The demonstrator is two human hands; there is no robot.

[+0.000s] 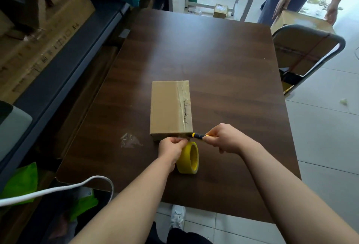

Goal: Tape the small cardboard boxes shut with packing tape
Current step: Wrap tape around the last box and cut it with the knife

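Note:
A small closed cardboard box [167, 107] lies on the dark wooden table [223, 59], with clear tape running along its right side over a black scribble. A yellow tape roll [191, 157] stands on edge just in front of the box. My left hand [172, 149] grips the roll and pinches the tape at the box's near edge. My right hand [226, 138] holds a yellow-and-black utility knife [198, 136], whose tip meets the tape at the box's near right corner.
A crumpled scrap of clear tape [130, 140] lies left of the box. A grey folding chair [308, 53] stands at the table's right. Another person holds a large cardboard box [303, 22] behind it. Shelving with cartons [44, 35] runs along the left. A white cable [58, 189] hangs nearby.

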